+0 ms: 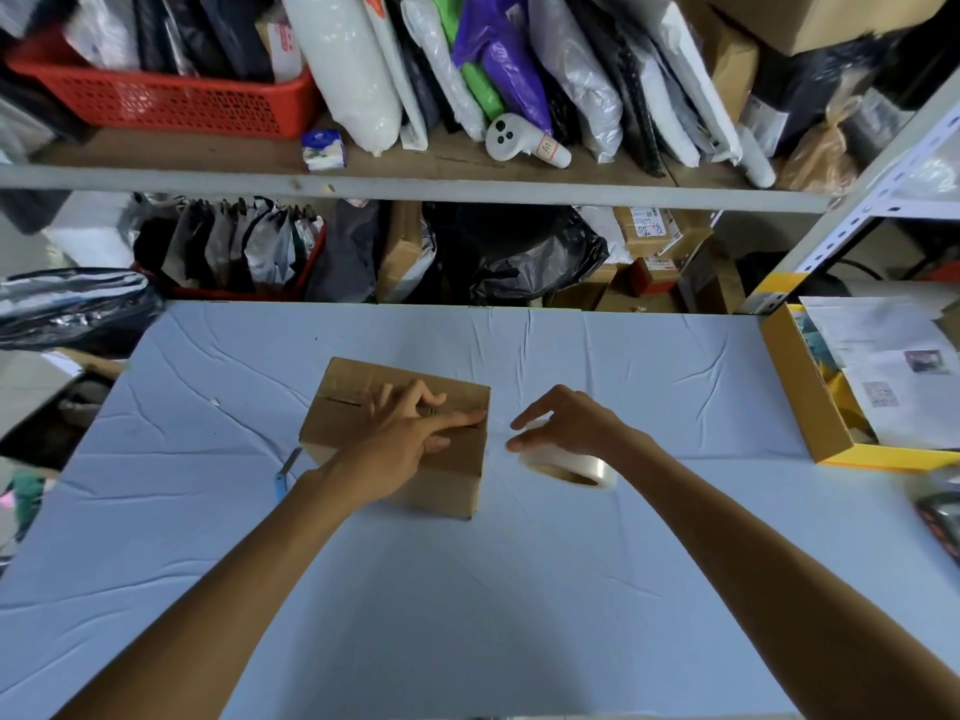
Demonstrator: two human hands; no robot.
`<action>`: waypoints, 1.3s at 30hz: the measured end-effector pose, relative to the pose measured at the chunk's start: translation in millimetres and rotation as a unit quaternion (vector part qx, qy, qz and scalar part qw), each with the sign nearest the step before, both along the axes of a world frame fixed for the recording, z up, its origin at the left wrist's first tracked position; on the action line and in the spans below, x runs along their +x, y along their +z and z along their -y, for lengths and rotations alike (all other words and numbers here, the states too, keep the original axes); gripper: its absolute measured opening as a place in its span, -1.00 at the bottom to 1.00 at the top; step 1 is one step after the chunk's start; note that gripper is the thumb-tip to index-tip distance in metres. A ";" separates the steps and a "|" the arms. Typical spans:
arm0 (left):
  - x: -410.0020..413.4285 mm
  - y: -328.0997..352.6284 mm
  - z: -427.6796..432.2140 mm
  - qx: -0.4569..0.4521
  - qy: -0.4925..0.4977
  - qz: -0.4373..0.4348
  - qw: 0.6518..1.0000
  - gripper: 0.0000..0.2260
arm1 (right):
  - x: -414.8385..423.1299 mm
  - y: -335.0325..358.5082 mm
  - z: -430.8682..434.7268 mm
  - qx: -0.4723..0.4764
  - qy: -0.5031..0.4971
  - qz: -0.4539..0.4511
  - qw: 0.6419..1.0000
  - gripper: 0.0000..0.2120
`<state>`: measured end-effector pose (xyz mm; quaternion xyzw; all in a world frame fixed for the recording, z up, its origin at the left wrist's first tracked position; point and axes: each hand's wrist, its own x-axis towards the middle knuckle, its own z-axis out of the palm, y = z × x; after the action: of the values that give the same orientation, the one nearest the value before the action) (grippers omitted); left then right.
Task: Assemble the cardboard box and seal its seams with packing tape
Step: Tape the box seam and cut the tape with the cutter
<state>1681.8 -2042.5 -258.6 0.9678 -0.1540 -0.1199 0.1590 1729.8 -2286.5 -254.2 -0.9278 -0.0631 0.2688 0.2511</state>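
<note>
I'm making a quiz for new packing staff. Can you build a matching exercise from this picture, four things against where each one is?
Things:
1 tape roll
2 red basket
3 cardboard box
4 blue-handled cutter

Places:
A lying on the table, left of the box
B under the left hand
C on the upper shelf
D gripped by the right hand

Pairs: 1-D, 2-C, 3-B, 4-A

Desk (467,615) surface is open toward the near edge. Cardboard box (358,389) and tape roll (571,462) occupy centre; yellow box (802,387) blocks the right edge.
</note>
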 end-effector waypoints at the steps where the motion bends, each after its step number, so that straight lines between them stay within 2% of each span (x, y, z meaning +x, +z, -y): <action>1: 1.9 0.4 -0.6 -0.019 -0.001 -0.008 1.000 -0.53 | 0.3 1.6 1.6 -0.008 0.003 0.000 1.000 -0.58; 4: 0.7 -0.2 -1.1 -0.118 0.009 -0.034 0.992 -0.38 | 0.9 5.7 11.5 0.022 0.026 -0.010 0.999 -0.62; 8: 3.2 8.2 2.3 -0.069 0.003 0.007 0.998 -0.48 | -0.7 19.3 17.7 0.125 0.030 -0.038 0.991 -0.87; 11: 3.7 15.0 5.4 -0.050 -0.010 0.014 0.999 -0.52 | -2.7 25.2 18.0 0.163 0.011 -0.049 0.985 -0.86; 17: -1.6 17.2 3.1 -0.032 -0.025 0.011 0.999 -0.53 | -2.6 10.7 17.4 0.114 0.009 -0.033 0.993 -0.91; 28: -1.5 21.9 3.2 -0.102 0.004 -0.003 0.995 -0.61 | -7.0 9.5 7.2 0.112 0.004 -0.040 0.993 -0.83; 39: -4.8 24.8 3.7 -0.113 0.016 -0.007 0.993 -0.59 | -7.7 14.2 7.5 0.110 0.009 -0.032 0.993 -0.86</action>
<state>1677.0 -2046.2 -233.8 0.9451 -0.1505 -0.1057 0.2701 1722.0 -2294.1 -240.0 -0.8847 -0.0926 0.2919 0.3514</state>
